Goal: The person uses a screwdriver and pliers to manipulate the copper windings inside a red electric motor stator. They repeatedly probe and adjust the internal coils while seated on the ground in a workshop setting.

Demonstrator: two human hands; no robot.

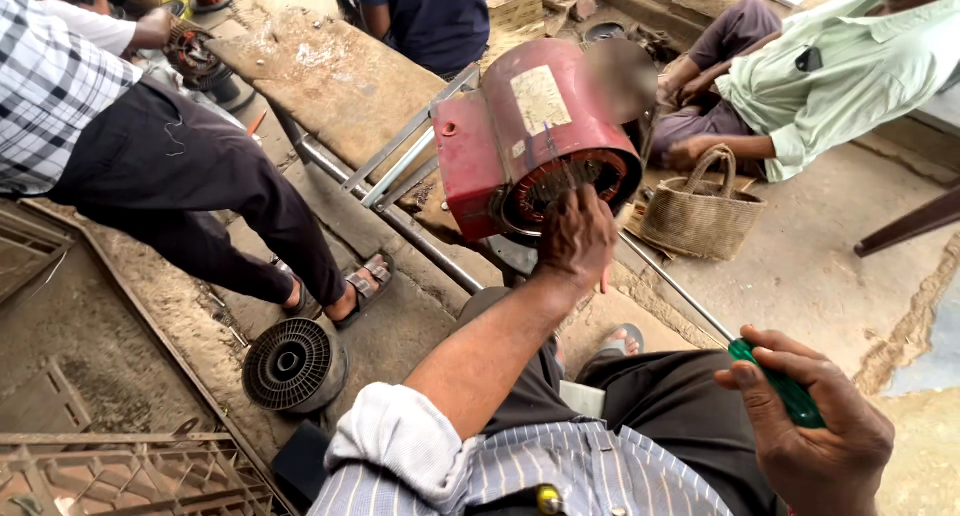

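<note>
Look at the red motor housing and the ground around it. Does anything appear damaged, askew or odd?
The red motor housing lies tipped on its side, open end bare, copper windings exposed. The left hand rests at the opening; the right hand holds a green-handled screwdriver. The concrete floor is cracked.

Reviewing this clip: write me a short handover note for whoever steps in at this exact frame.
Left hand: fingers at the open end of the red motor housing, on the copper windings.
Right hand: gripping a green-handled screwdriver, its long shaft running up to the motor.
Motor lies on its side on the ground, end cover off, windings exposed.
Nearby: woven basket, black fan cover.
Done: housing opened. Left: windings remain in the housing.
</note>
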